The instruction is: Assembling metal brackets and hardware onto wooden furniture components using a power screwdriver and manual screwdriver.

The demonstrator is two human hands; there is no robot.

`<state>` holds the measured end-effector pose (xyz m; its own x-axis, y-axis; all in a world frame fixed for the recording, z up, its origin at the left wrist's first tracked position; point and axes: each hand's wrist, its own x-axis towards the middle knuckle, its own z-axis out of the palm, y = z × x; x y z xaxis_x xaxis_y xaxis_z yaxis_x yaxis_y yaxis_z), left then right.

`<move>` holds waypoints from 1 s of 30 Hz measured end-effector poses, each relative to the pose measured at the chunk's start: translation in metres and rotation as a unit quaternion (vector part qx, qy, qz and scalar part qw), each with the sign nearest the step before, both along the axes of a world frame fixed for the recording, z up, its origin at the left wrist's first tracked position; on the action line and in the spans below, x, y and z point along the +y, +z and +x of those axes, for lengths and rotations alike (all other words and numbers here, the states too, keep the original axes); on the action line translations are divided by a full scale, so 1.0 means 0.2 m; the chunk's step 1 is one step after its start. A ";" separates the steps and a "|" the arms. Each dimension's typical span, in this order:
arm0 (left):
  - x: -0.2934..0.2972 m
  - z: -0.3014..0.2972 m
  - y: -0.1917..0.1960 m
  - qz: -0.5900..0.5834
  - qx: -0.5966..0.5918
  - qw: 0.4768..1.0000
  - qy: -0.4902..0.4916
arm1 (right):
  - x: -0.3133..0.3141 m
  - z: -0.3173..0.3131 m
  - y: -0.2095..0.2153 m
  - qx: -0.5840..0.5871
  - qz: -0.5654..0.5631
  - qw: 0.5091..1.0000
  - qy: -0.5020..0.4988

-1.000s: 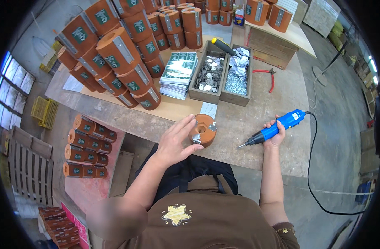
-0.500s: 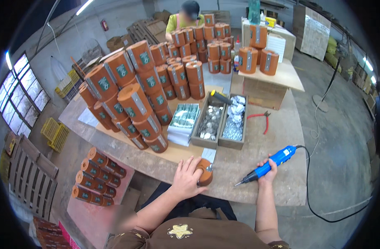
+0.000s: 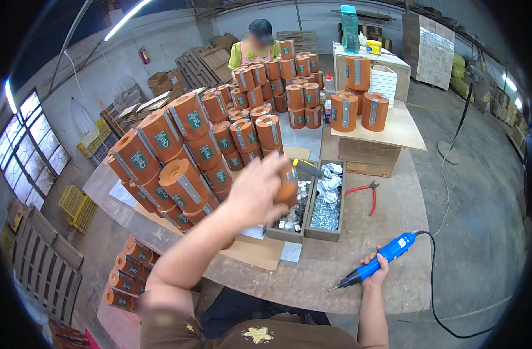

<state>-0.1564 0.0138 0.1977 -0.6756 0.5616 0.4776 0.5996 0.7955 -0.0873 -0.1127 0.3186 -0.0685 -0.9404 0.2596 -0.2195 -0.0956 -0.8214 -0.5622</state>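
My left hand [image 3: 255, 189] is raised over the table with its fingers closed on a brown wooden-looking cylinder [image 3: 287, 185], smeared by motion. It hangs just in front of the stacked cylinders [image 3: 187, 189], which bear green labels and metal strips. Behind that hand lies a long grey parts box [image 3: 289, 234] of small metal pieces, partly hidden. My right hand [image 3: 375, 269] grips a blue electric screwdriver [image 3: 388, 253] near the table's front right, its bit pointing left and apart from everything.
Beside the parts box is a second box [image 3: 324, 234] with screws and crumpled wrapping, a yellow-black screwdriver [image 3: 308, 168] across its rear. Red-handled pliers [image 3: 372, 198] lie to the right. A black cord [image 3: 433, 279] trails off the table's right edge. A person [image 3: 253, 51] sits behind the far stacks.
My left hand has lifted the cylinder from the table's front edge and carried it forward toward the stacks. The right hand still holds the electric screwdriver in nearly the same place.
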 end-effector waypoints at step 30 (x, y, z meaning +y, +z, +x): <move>-0.77 -1.74 0.16 0.067 -0.092 0.869 0.481 | -0.10 -0.05 0.04 -0.045 0.104 0.990 -0.085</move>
<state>-0.5042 -0.1395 0.2299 -0.8739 -0.3577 0.3292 -0.3546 0.9323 0.0719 -0.1233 0.2989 -0.0606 -0.8584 0.4602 -0.2265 -0.1631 -0.6635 -0.7302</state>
